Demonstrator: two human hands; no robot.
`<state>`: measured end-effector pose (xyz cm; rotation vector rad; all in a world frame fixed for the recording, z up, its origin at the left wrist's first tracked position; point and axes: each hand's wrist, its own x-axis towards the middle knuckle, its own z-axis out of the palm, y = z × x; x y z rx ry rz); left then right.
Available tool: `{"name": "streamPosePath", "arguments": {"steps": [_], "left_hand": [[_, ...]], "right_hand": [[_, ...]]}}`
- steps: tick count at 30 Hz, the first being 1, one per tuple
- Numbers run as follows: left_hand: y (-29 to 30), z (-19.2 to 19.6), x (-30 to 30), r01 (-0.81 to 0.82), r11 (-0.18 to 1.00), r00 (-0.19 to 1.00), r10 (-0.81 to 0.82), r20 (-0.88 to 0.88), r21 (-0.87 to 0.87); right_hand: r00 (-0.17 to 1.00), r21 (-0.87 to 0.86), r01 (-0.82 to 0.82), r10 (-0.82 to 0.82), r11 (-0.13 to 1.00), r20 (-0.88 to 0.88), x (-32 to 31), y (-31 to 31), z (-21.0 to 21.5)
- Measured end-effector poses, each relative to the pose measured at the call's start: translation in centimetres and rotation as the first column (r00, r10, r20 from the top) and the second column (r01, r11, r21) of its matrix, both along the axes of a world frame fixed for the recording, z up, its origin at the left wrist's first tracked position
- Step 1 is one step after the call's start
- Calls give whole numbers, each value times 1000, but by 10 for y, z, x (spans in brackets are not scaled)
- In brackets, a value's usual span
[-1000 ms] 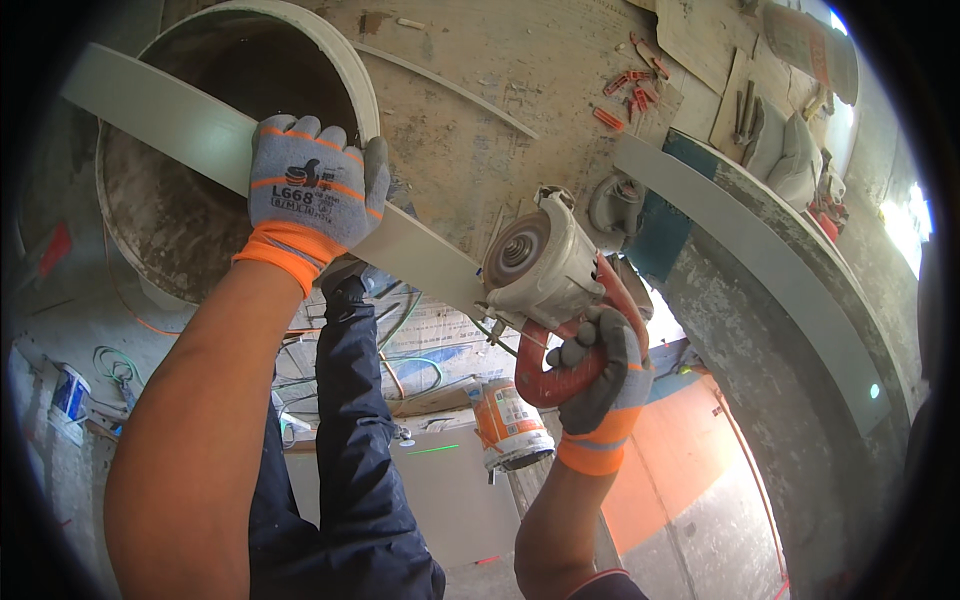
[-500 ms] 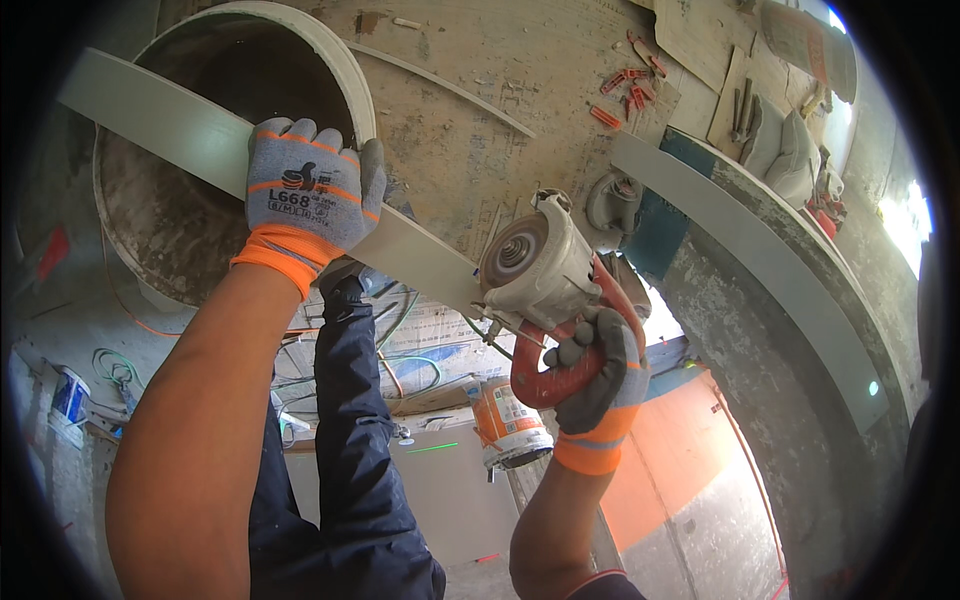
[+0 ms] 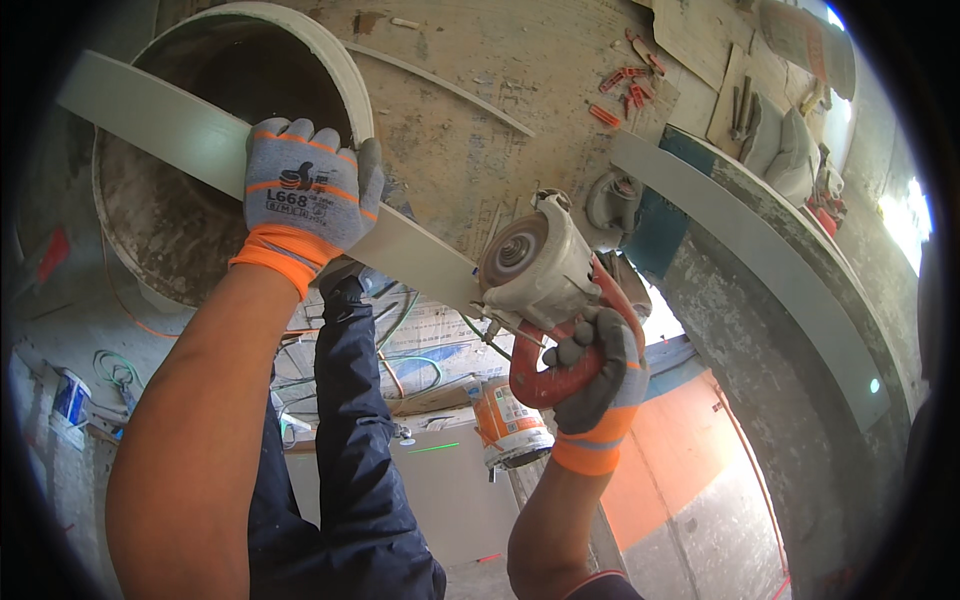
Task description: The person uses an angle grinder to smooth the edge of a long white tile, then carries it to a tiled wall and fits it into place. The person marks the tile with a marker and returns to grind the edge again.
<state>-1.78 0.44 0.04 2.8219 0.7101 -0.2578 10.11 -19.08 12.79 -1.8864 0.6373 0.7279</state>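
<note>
A long pale strip, which looks like a tile strip [image 3: 420,248], lies across the round bucket [image 3: 362,75] at the upper left. My left hand [image 3: 305,190], in a grey and orange glove, is closed over the strip near the bucket's rim, its thumb along the near side. Gripped by its red handle, a dusty cutting power tool [image 3: 545,255] with a round disc is in my right hand [image 3: 600,375], also gloved. The disc sits at the strip's right end; whether they touch I cannot tell.
Another pale strip [image 3: 760,260] lies on a grey slab at the right. Small red clips [image 3: 630,92] are scattered on the dusty board at the top. An orange and white bucket [image 3: 507,420], hoses and cables [image 3: 410,370] lie below. My leg [image 3: 360,430] is beside the strip.
Almost nothing differs. Both hands, the strip and the power tool stay in place apart from a very slight shift to the left.
</note>
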Motion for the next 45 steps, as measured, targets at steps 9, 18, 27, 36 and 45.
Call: {"name": "streamPosePath", "arguments": {"steps": [9, 18, 27, 36, 45], "left_hand": [[-1, 0, 2, -15, 1000, 999, 14, 40, 14], [0, 0, 2, 0, 1000, 999, -1, 38, 25], [-2, 4, 4, -34, 999, 998, 33, -60, -22], [-2, 4, 5, -42, 999, 998, 40, -45, -32], [-2, 4, 6, -33, 999, 998, 33, -48, 7]], "right_hand": [[997, 32, -55, 56, 998, -54, 1, -1, 4], [993, -22, -112, 113, 993, 34, -5, 2, 5], [990, 69, -143, 143, 987, 5, -1, -6, 5], [905, -55, -411, 415, 910, 98, 11, -21, -4], [980, 16, -197, 197, 980, -15, 14, -7, 1]]}}
